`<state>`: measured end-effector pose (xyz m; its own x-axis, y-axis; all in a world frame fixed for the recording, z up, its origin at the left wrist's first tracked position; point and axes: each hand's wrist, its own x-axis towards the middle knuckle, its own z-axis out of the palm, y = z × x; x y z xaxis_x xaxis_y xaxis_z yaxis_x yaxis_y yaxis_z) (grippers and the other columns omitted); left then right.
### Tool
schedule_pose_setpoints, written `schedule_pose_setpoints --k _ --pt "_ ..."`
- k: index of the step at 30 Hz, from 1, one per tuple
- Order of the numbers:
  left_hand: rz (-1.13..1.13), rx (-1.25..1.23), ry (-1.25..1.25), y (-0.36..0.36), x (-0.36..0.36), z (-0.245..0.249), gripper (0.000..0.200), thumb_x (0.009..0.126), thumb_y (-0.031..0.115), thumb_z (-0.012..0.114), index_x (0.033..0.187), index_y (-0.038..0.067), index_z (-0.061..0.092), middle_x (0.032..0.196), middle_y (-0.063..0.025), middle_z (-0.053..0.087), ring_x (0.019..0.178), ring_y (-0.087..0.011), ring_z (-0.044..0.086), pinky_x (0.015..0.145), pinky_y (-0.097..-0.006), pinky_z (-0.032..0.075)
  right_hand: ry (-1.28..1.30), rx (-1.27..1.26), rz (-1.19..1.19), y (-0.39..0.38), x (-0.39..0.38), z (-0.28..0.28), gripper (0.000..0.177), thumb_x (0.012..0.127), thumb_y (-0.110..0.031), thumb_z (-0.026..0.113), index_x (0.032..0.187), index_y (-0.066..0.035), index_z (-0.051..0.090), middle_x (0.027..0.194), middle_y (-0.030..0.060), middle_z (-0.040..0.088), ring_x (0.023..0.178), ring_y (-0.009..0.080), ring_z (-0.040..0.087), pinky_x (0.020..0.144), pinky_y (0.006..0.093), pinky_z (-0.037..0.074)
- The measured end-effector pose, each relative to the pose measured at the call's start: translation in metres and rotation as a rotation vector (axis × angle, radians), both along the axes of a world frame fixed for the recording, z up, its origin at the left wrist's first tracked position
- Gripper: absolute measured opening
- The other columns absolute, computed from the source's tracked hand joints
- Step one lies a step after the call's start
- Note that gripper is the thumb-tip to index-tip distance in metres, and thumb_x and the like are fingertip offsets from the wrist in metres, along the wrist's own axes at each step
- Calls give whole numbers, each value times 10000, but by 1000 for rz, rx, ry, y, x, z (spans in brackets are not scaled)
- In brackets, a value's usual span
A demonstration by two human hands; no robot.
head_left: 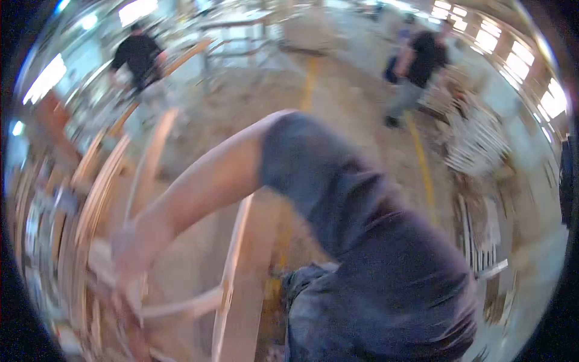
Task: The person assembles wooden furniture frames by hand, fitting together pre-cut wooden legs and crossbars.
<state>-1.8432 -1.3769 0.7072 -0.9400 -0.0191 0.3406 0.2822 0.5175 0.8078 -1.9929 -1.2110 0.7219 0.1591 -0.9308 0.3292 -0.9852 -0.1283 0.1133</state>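
My right arm, in a dark short sleeve, reaches across the head view to the left, with its elbow raised. At its end my right hand (136, 250) is at a wooden frame with upright boards (99, 193) and a pale curved crosspiece (184, 304). Motion smears the fingers, so whether they grip the wood cannot be made out. A long light-brown wooden board (241, 277) stands to the right of the hand, beside my jeans (313, 314). I cannot make out my left hand anywhere.
One person in a dark shirt (139, 60) stands at the upper left near long timber. Another person (422, 57) is at the upper right, by a yellow floor line (422, 154). Stacked pale slats (476, 142) lie along the right side. A workbench (235, 27) stands at the back.
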Motion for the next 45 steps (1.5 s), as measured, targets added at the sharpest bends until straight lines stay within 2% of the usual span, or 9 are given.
schedule_pose_setpoints --k 11,16,18,22,29,34,36,40,45 --pt "161 -110 -80 -55 48 -28 456 814 98 754 1220 -9 578 1156 -61 639 1007 -128 604 855 -279 498 -34 210 -240 18 36 40 657 796 -28 580 1368 -337 483 917 129 667 817 339 659 674 435 512" --pt "162 337 186 -45 47 -51 412 792 48 767 1171 13 609 1067 -39 660 993 -124 616 852 -264 504 -68 389 -132 -7 41 104 439 914 -299 593 1338 -198 535 1127 165 653 1035 312 635 852 404 507" --pt "130 490 189 -42 47 -51 401 781 45 779 1148 5 626 1038 -34 683 965 -102 621 814 -255 512 -788 51 141 -77 38 99 601 899 -557 566 1330 -138 549 1225 138 631 1106 248 615 936 373 481" --pt "172 484 205 -45 44 -60 338 789 37 770 1104 3 652 1035 -42 692 955 -95 623 810 -258 514 -972 -33 -32 -158 70 60 647 898 -571 553 1359 -119 511 1286 135 582 1154 246 575 974 369 452" --pt "150 447 291 -42 60 -79 281 777 31 775 1047 23 697 995 -23 705 906 -74 615 781 -236 503 -848 207 -156 -181 89 19 729 898 -596 530 1410 -84 445 1393 129 495 1237 243 506 1041 362 402" --pt "401 260 436 -32 71 -105 219 786 72 779 965 26 662 837 13 656 820 -59 566 700 -222 477 -116 15 -136 -79 143 37 642 904 -409 575 1403 -39 413 1205 199 618 1065 298 624 955 444 476" --pt "561 357 344 -26 92 -125 221 834 192 766 865 31 617 758 7 599 747 -59 533 633 -228 450 -154 321 -280 -70 161 67 631 886 -365 598 1393 -39 412 1127 199 654 1018 299 646 909 439 499" --pt "633 1427 -395 17 141 -273 438 906 471 639 809 46 594 728 -24 586 648 -105 561 559 -277 461 -207 691 -349 -82 137 55 360 876 -149 581 1202 -14 509 901 174 658 861 338 659 735 446 514" --pt "673 1706 -645 84 132 -327 845 822 617 648 1346 16 369 1007 -83 552 835 -212 595 698 -352 513 -227 640 -299 -65 146 73 184 867 -23 558 1047 -2 524 812 165 632 805 332 658 682 445 507"
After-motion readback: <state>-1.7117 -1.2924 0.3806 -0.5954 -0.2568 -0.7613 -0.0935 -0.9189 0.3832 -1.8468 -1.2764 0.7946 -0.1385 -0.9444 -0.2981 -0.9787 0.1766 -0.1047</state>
